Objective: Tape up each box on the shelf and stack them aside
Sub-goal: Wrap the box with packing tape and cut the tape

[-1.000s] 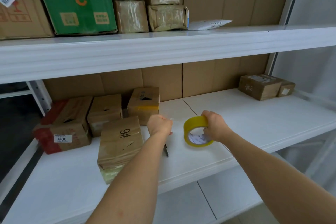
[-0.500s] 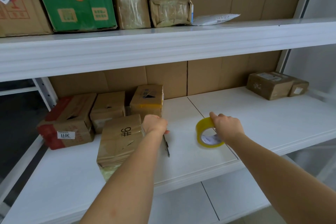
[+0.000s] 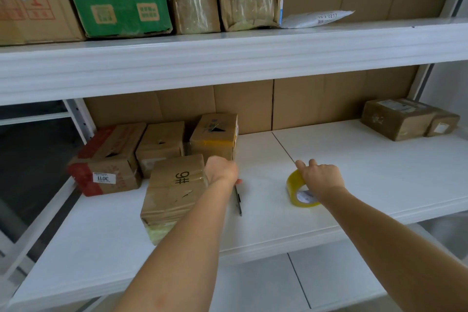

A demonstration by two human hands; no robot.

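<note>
At the left of the frame, on the middle shelf (image 3: 354,159), three cardboard boxes stand in a row against the back panel: a red-edged box (image 3: 106,159), a plain box (image 3: 159,144) and a yellow-taped box (image 3: 215,137). In front of them, lower centre-left, lies the box marked "9#" (image 3: 174,190). My left hand (image 3: 221,170) rests at that box's right upper corner, fingers curled under; whether they grip anything I cannot tell. A pen (image 3: 238,201) lies on the shelf just below this hand. Right of centre, my right hand (image 3: 320,177) sits on top of the yellow tape roll (image 3: 300,194), which stands on edge on the shelf; the fingers (image 3: 301,164) curve over its rim, holding it. At the far right, two more boxes (image 3: 405,119) sit against the back.
</note>
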